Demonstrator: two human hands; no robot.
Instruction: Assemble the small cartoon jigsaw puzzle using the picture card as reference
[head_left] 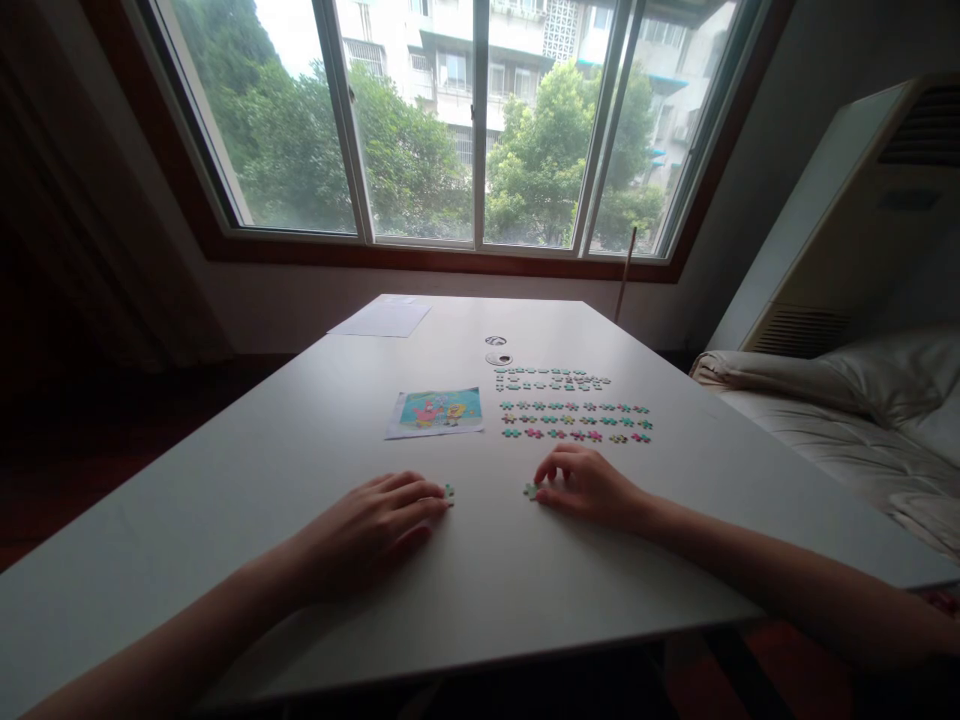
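Two hands: we have both down at the near half of the white table [480, 610], apart, with bare tabletop between them.
Left hand [382, 515]: fingers narrow, tips holding the left puzzle piece [450, 494]; we see only its outer part.
Right hand [585, 484]: fingers curled, thumb and index narrow on the right puzzle piece [530, 492], greenish, level with the left one.
Front rows [550, 420]: three lines of loose coloured pieces, just beyond our right hand.
Back rows [539, 386]: more pieces behind those, darker; we can't read their faces.
Picture sheet [439, 411]: cartoon print, beyond our left hand, left of the rows.
Round items: near disc [497, 358] and far disc [495, 341], behind the rows; can't tell what they are.
Paper [382, 319]: white, far left corner.
Window [478, 150]: past the table, trees outside.
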